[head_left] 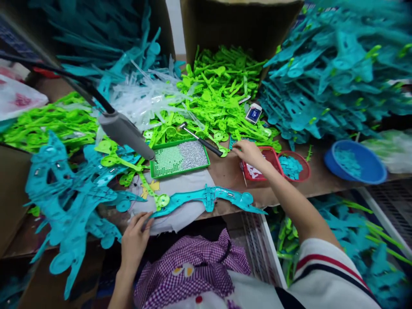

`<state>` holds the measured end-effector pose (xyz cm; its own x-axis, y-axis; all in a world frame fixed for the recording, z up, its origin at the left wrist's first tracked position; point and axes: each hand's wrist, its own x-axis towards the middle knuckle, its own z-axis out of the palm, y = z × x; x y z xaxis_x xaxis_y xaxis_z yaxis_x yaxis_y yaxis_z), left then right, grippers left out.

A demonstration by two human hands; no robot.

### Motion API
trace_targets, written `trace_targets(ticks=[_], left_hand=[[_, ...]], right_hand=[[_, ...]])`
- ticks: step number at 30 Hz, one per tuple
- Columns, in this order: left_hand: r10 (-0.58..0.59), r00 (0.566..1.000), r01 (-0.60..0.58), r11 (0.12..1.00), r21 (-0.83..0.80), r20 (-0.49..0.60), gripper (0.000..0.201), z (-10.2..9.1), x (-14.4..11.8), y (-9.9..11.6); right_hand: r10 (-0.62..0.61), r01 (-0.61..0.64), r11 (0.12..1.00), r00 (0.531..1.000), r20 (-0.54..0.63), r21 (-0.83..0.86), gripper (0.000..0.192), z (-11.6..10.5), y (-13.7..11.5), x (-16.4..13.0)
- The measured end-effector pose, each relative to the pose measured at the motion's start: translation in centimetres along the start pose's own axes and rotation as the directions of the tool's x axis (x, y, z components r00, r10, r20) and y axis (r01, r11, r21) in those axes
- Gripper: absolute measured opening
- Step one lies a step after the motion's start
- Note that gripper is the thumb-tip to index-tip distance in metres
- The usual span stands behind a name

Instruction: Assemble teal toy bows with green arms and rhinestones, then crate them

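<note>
A blue plastic toy-bow half (189, 198) lies across a grey cloth (180, 222) at the table's front edge. My left hand (137, 234) pinches its left tip between thumb and fingers. On that same end rests a lime-green arm piece with a round disc (162, 201). My right hand (248, 152) is stretched forward beside a red basket (268, 156), above a small blue tray (232, 141). Its fingertips are drawn together; what they hold, if anything, is hidden. Left of it lie a hammer (206, 143) and a green tray (180, 172) of small silvery screws.
A grey electric screwdriver (125, 133) hangs over the green tray. Blue bow parts pile up at left (71, 201) and right (322, 81). Lime-green pieces (222, 90) heap at the back. A red bowl (307, 169) and a blue bowl (363, 174) hold small blue parts.
</note>
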<state>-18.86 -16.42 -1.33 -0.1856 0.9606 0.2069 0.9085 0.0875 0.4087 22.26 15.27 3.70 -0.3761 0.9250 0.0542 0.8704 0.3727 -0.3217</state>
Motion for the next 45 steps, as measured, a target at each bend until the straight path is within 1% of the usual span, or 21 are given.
trace_targets(ticks=[1,3,5,9,11,13,15,18,20,21,23,26,30,33,35,36,38,40,42,43,45], left_hand=[[0.006,1.000,-0.006,1.000,0.004,-0.007,0.033,0.0,0.0,0.0],[0.013,1.000,-0.013,1.000,0.014,-0.013,0.032,0.0,0.1,0.1],[0.005,1.000,-0.005,1.000,0.025,-0.010,0.031,0.1,0.0,0.2],[-0.017,1.000,0.017,1.000,0.023,-0.024,0.031,0.3,-0.2,0.4],[-0.030,0.999,0.031,0.999,0.021,-0.039,0.030,0.4,-0.3,0.5],[-0.044,0.998,0.045,0.999,0.024,-0.046,0.028,0.6,-0.4,0.6],[-0.044,0.997,0.045,0.999,0.025,-0.057,0.027,0.7,-0.5,0.6],[-0.028,0.998,0.029,0.999,0.017,-0.059,0.027,0.7,-0.6,0.5],[-0.022,0.998,0.023,1.000,0.009,-0.061,0.027,0.6,-0.6,0.2],[-0.020,0.998,0.020,1.000,0.005,-0.062,0.027,0.6,-0.7,0.0],[-0.007,0.998,0.008,1.000,0.004,-0.065,0.028,0.5,-0.7,-0.3],[0.039,0.998,-0.038,0.999,0.012,-0.053,0.029,0.5,-0.6,-0.8],[0.103,0.994,-0.103,0.995,0.008,-0.037,0.028,0.3,-0.1,-1.1],[0.131,0.991,-0.131,0.991,0.011,-0.033,0.028,0.1,0.0,-1.3],[0.133,0.991,-0.133,0.991,0.008,-0.026,0.028,0.0,-0.1,-1.3],[0.130,0.991,-0.130,0.991,0.003,-0.022,0.028,0.0,-0.2,-1.3],[0.127,0.992,-0.127,0.992,-0.008,-0.018,0.028,0.0,-0.3,-1.4],[0.130,0.991,-0.130,0.991,-0.011,-0.013,0.029,-0.1,-0.4,-1.5],[0.136,0.991,-0.136,0.991,-0.011,-0.001,0.030,-0.2,-0.5,-1.6],[0.135,0.991,-0.135,0.991,-0.013,0.012,0.031,-0.3,-0.5,-1.7],[0.124,0.992,-0.124,0.992,-0.021,0.032,0.032,-0.3,-0.6,-1.8]], right_hand=[[-0.012,0.012,1.000,1.000,0.025,-0.013,0.026,-0.2,0.1,1.1],[0.021,-0.018,0.998,0.999,0.042,-0.058,0.025,-0.4,0.3,3.4],[0.053,-0.053,0.997,0.999,0.005,-0.065,0.024,-0.5,0.3,6.1],[-0.008,0.026,0.989,0.992,-0.126,0.147,0.030,0.2,-0.6,11.7],[-0.010,0.049,0.978,0.982,-0.189,0.203,0.040,0.8,-1.4,14.3],[0.010,0.042,0.977,0.971,-0.241,0.208,0.056,1.4,-2.2,16.5],[0.022,0.023,0.980,0.974,-0.226,0.198,0.067,1.8,-2.9,17.8],[-0.024,0.030,0.996,0.997,-0.071,0.082,0.072,2.1,-3.8,17.6],[-0.085,0.085,0.995,0.996,0.018,-0.045,0.072,2.1,-3.8,16.2],[-0.110,0.114,0.988,0.993,0.040,-0.103,0.072,2.0,-3.5,15.3],[-0.156,0.164,0.968,0.986,0.056,-0.191,0.071,1.8,-2.8,13.2],[-0.232,0.239,0.932,0.971,0.059,-0.272,0.067,1.4,-1.8,10.6],[-0.274,0.272,0.921,0.961,0.033,-0.280,0.059,1.2,-1.6,8.7],[-0.260,0.256,0.942,0.966,0.009,-0.218,0.056,1.3,-1.6,8.6],[-0.224,0.221,0.966,0.974,-0.013,-0.134,0.055,1.4,-1.3,9.0],[-0.192,0.190,0.979,0.981,-0.031,-0.068,0.055,1.5,-1.1,9.3],[-0.102,0.111,0.986,0.992,-0.069,0.125,0.054,1.6,-0.5,10.1],[0.000,0.033,0.935,0.996,-0.095,0.352,0.052,1.7,0.1,10.9],[0.078,-0.014,0.859,0.991,-0.105,0.511,0.048,1.8,0.6,11.4],[0.105,-0.029,0.837,0.988,-0.109,0.546,0.045,1.8,0.8,11.6],[0.143,-0.050,0.842,0.981,-0.132,0.537,0.042,1.4,1.1,11.9]])
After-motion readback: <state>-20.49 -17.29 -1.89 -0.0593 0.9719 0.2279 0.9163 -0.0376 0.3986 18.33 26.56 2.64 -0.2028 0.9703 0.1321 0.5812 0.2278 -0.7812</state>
